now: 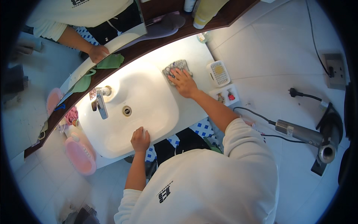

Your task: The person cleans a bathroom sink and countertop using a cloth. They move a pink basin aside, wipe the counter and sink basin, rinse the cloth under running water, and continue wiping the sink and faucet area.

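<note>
My right hand [184, 84] lies palm down on a grey-and-white patterned cloth [184, 65], pressing it against the white countertop [193, 103] to the right of the sink. Part of the cloth is hidden under the palm and fingers. My left hand [140, 140] rests over the front rim of the white washbasin [165, 128], with nothing in it. A chrome faucet [102, 106] stands at the basin's left back, and the round metal drain [127, 111] shows in the bowl. No water is seen running.
A white soap box [220, 74] and a small tray [236, 93] with figurines stand right of the cloth. A pink basin [79, 156] sits at the left end. Above the counter juts a dark wooden shelf [165, 39]. On the right wall hangs a hair dryer [299, 131].
</note>
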The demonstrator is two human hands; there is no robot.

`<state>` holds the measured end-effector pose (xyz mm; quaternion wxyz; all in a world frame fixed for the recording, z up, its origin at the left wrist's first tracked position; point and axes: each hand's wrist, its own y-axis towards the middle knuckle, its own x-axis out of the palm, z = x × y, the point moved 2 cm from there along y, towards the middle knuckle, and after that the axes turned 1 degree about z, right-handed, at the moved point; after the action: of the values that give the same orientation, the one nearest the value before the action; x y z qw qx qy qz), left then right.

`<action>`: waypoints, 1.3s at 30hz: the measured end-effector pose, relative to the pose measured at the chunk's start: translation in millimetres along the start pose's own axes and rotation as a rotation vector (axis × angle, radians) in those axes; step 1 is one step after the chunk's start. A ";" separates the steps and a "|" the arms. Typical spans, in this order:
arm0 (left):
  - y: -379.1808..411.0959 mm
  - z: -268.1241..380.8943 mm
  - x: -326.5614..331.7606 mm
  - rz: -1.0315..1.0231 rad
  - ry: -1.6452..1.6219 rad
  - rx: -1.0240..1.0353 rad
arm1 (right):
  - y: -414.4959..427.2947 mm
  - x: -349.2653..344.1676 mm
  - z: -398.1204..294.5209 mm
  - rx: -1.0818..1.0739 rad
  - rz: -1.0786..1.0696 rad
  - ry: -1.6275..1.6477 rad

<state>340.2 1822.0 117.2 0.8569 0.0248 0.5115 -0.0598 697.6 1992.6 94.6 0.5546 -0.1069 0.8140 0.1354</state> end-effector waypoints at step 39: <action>11.2 11.3 1.1 -0.065 0.012 0.064 | 70.1 -8.7 130.0 0.457 0.294 -0.178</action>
<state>352.0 1831.8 121.3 0.8502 0.0357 0.5149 -0.1037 791.6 2102.8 64.6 0.6081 0.1523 0.7783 0.0364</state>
